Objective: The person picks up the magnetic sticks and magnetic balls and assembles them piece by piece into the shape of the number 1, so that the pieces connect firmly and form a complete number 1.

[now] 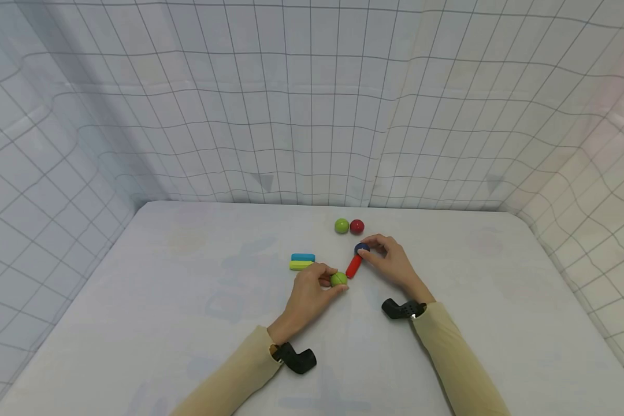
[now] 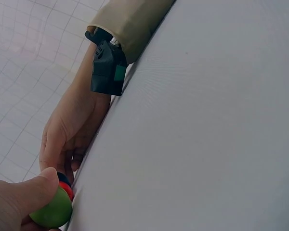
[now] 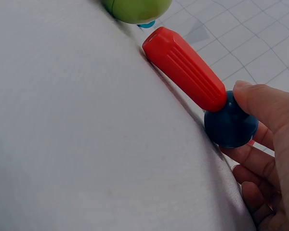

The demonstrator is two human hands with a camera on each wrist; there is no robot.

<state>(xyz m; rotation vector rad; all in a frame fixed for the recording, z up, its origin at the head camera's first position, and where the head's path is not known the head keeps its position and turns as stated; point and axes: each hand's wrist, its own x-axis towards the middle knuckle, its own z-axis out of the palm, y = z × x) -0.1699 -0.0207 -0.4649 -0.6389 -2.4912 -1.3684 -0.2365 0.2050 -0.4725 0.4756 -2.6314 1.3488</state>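
Note:
Between thumb and fingers, my left hand holds a green ball just above or on the white table; the left wrist view shows the thumb over the ball. My right hand pinches a dark blue ball. Against that ball lies a red ribbed rod, its near end pointing toward the green ball. In the right wrist view the rod meets the blue ball; whether they are joined I cannot tell. A gap separates the rod's free end from the green ball.
Beyond my hands, another green ball sits beside a dark red ball. A blue rod and a yellow-green rod lie side by side left of my left hand. White grid-patterned cloth surrounds the table at the back and sides.

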